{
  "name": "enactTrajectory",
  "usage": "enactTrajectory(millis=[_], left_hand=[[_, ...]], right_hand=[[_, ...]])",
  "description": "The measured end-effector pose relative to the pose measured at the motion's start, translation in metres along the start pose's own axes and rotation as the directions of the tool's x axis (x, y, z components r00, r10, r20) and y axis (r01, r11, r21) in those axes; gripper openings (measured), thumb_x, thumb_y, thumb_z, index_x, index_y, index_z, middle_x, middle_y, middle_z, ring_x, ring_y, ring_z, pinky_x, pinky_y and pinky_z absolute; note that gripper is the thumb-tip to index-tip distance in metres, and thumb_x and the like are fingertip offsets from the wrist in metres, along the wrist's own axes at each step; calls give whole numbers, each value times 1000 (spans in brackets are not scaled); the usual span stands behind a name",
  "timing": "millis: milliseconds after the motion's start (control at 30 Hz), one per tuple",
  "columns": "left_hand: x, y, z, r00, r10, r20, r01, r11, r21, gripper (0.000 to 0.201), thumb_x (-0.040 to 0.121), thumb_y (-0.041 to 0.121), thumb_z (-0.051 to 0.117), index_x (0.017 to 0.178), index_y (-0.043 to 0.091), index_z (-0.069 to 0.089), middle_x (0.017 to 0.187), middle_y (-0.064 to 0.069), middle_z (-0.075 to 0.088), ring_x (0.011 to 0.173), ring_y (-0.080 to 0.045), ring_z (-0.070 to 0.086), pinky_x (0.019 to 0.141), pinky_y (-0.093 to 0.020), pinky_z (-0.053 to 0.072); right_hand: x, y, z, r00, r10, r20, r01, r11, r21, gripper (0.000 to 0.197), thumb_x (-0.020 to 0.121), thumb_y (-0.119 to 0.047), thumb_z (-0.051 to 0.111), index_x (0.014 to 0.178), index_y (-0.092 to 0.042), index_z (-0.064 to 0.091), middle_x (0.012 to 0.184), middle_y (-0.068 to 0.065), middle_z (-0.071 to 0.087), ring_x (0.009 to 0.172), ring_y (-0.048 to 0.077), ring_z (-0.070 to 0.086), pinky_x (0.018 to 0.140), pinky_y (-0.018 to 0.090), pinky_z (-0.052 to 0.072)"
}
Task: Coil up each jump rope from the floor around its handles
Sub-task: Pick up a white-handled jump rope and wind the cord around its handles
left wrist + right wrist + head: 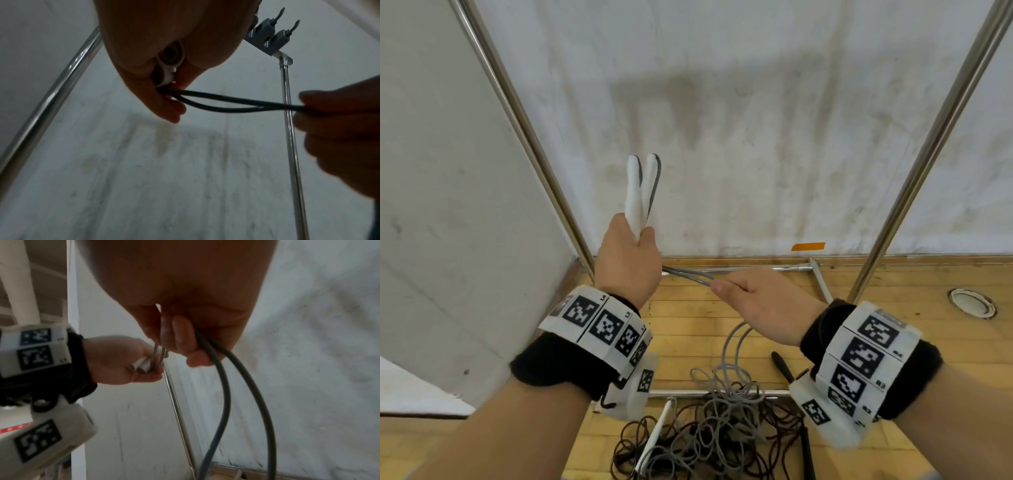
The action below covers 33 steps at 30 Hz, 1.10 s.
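My left hand (631, 260) grips two white jump rope handles (642, 190) together, their tops pointing up in front of the wall. Both handle ends (167, 68) show below the fist in the left wrist view. Two strands of grey rope (688, 275) run from the handles to my right hand (750, 301), which pinches them (222, 369) beside the left hand. Below it the grey rope hangs down into a tangle (722, 411) on the wooden floor, mixed with a dark brown rope (640, 442).
A white handle (657, 431) and black handles (784, 368) lie in the floor tangle. Slanted metal poles (524, 130) (935, 137) and low rails (739, 269) frame the spot before a white wall. A round floor fitting (972, 303) sits at right.
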State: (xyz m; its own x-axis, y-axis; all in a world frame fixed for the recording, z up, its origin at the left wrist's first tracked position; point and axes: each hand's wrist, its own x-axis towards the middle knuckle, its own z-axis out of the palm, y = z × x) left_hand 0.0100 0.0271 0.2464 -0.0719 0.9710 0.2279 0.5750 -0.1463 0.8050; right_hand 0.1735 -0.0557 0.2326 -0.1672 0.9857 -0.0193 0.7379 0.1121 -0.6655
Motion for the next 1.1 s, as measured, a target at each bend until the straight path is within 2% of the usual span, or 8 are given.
enactTrajectory(millis=[100, 200, 333, 433, 667, 800, 900, 1100], left_hand=[[-1, -8, -1, 993, 54, 100, -80, 959, 271, 18, 99, 33, 42, 100, 16, 39, 86, -5, 54, 72, -23, 54, 58, -33, 40], [-8, -12, 3, 954, 74, 291, -188, 905, 383, 29, 99, 44, 36, 101, 16, 41, 77, 0, 54, 64, -15, 54, 50, -30, 38], [-17, -10, 10, 839, 67, 540, -295, 890, 347, 59, 88, 69, 17, 88, 20, 50, 73, 3, 58, 63, -13, 55, 52, -30, 38], [-26, -10, 16, 741, 77, 667, -437, 810, 392, 59, 80, 78, 32, 85, 22, 49, 71, 3, 58, 62, -15, 55, 58, -34, 46], [-35, -11, 26, 742, 65, 667, -485, 740, 467, 3, 94, 23, 42, 96, 21, 43, 76, 3, 48, 61, -12, 45, 53, -30, 32], [-34, -9, 19, 726, 31, 687, -502, 707, 499, 20, 91, 14, 40, 109, 22, 41, 88, 3, 38, 73, -21, 45, 66, -35, 37], [-39, -4, 15, 697, 113, 708, -544, 726, 420, 26, 88, 13, 44, 113, 22, 46, 87, 6, 40, 80, -23, 45, 69, -34, 36], [-45, 7, 0, 668, 304, 679, -516, 847, 129, 26, 83, 7, 51, 76, 32, 51, 62, 9, 51, 55, -14, 47, 49, -29, 31]], right_hand=[[-1, 2, -3, 1000, -14, -22, 14, 1000, 11, 31, 98, -30, 39, 76, -21, 58, 63, -4, 48, 53, 8, 40, 52, 21, 34], [-1, 7, -10, 978, -50, -202, 47, 999, -18, 27, 97, -29, 43, 75, -24, 57, 55, -9, 44, 49, 1, 44, 51, 14, 35], [1, 14, -17, 932, -67, -357, 41, 996, -80, 29, 95, -36, 46, 71, -23, 54, 56, -8, 46, 52, 5, 43, 53, 14, 34], [1, 12, -18, 925, -56, -375, 51, 998, -24, 33, 93, -37, 50, 63, -24, 53, 51, -8, 41, 50, 3, 42, 52, 12, 34], [-1, -1, -19, 951, -22, -308, 89, 975, 205, 40, 92, -37, 53, 61, -11, 50, 51, -6, 33, 46, 7, 35, 45, 18, 30], [1, 7, -25, 958, -22, -287, 45, 996, 72, 28, 95, -27, 49, 83, -9, 66, 54, -7, 39, 45, 5, 37, 46, 14, 30], [4, 14, -32, 926, -14, -378, 0, 999, -37, 30, 91, -36, 55, 77, -10, 64, 56, -10, 43, 50, 3, 41, 50, 7, 32], [6, 31, -52, 948, 138, -288, -66, 967, 246, 44, 85, -44, 61, 72, -2, 66, 59, 10, 39, 53, 18, 36, 47, 19, 30]])
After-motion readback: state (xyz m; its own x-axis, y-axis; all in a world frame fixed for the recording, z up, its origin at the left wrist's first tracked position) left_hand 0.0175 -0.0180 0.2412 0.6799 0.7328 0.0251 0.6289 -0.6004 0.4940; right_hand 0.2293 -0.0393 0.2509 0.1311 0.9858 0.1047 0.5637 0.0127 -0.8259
